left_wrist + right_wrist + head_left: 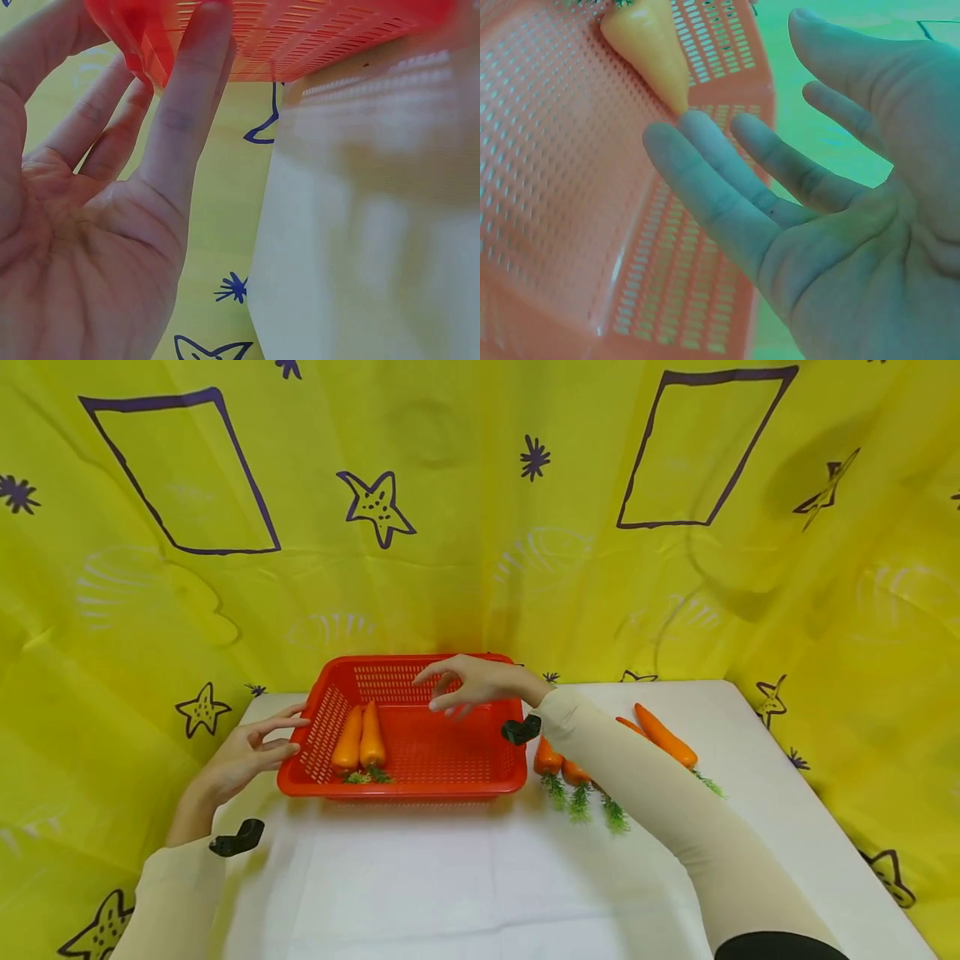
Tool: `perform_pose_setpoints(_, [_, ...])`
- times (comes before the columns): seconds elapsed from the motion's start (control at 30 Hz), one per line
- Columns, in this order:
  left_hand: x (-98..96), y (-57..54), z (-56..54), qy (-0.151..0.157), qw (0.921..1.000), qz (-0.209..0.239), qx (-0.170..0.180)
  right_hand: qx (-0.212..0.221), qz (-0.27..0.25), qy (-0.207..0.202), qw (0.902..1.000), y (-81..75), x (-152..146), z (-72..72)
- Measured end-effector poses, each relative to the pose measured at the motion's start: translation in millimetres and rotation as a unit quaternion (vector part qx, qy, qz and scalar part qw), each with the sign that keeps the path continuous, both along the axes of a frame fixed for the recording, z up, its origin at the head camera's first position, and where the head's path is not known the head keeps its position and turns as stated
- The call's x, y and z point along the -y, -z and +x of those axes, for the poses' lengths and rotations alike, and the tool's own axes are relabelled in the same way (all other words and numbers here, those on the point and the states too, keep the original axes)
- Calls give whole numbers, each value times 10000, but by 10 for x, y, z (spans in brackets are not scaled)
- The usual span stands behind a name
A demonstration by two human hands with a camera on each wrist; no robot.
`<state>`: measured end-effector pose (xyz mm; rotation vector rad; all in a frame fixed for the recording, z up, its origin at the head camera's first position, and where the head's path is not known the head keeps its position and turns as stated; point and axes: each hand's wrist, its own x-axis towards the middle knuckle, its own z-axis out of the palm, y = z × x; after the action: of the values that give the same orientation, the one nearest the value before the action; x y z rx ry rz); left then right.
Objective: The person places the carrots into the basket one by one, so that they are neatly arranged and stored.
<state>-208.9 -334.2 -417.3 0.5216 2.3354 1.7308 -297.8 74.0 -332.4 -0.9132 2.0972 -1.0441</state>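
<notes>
Two orange carrots [347, 742] with green tops lie side by side at the left end of a red plastic basket [401, 790]. My left hand [251, 750] is at the basket's left side, its fingertips right at the rim. In the left wrist view, its fingers [176, 112] are extended against the basket's outer wall. Over the basket's right half hovers my right hand [472, 683], fingers spread and nothing between them. The right wrist view shows the open palm above the slotted wall, with one carrot [649, 49] beyond the fingertips.
Right of the basket, several more carrots [663, 739] lie on the white tablecloth [420, 885], some partly hidden by my right sleeve [637, 785]. A yellow patterned curtain [465, 585] stands behind the table and along both sides.
</notes>
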Motion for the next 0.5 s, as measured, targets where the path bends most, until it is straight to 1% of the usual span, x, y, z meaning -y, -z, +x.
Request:
perform_pose_setpoints(0.13, [-9,-5,7,-14,10000,54,-81,-259,-49,41,9996,-90,-262,41])
perform_pose_setpoints(0.2, [-14,-9,9,-13,9999,83,-72,-377,-115,129,9991,-115,-413,43])
perform_pose_setpoints(0.4, [-29,-28,8,-13,9999,97,-28,-557,-238,578,9965,-158,-941,68])
perform_pose_setpoints(0.5, [-28,-21,-2,27,9996,257,59,-692,-199,839,9939,-160,-1230,104])
